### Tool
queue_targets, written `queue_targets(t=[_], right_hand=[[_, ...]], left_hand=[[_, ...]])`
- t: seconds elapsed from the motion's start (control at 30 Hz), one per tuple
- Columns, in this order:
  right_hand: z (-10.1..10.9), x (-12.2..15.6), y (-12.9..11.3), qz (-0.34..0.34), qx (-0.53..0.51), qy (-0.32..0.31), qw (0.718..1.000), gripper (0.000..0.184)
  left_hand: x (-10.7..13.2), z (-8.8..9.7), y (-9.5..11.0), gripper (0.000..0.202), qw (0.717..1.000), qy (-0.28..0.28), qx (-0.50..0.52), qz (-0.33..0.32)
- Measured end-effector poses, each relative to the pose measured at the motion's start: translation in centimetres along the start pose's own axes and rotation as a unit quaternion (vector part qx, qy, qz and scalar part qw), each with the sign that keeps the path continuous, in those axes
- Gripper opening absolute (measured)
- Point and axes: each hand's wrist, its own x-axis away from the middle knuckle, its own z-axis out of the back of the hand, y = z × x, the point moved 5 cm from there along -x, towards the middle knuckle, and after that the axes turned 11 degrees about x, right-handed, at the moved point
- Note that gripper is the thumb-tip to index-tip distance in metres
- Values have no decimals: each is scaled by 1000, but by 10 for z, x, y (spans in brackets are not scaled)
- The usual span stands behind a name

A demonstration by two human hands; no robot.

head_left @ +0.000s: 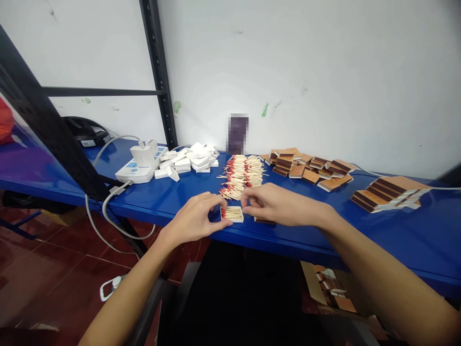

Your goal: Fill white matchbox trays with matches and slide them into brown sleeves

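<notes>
Matches [234,214] lie in a white tray [237,221] on the blue shelf [197,182], the tray's nine-o'clock end grasped by the left hand [198,218]; the right hand [275,204] curls at three o'clock (whether it pinches anything, I cannot tell). Loose matches [245,174] heap at twelve.

We log bright, diffuse light on the white wall [309,62], strongest low down around a coarsely pixelated dark patch [237,134], with the white matchbox trays [198,158] nearly washed out and a soft sheen on the blue tabletop [396,230]. Below it we find deep shade, the tiled floor [65,269] dim with dull reflections. Wide-angle distortion stretches the forearms [133,288] toward the edges; the piled matches [239,175] run together in fine detail.
</notes>
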Motion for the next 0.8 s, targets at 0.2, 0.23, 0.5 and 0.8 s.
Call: queue_targets(t=[0.2,0.23,0.5,0.8], right_hand=[[-2,29,29,-51,64,22,996,43],[-5,31,31,-50,63,15,997,43],[-21,14,9,-38,32,44,998,43],[-19,10,6,-4,4,58,998,43]], left_hand=[[0,0,2,24,1000,-6,1,1],[0,0,1,25,1000,-4,1,2],[1,0,-4,30,1000,4,12,12],[0,4,-3,24,994,2,114,4]])
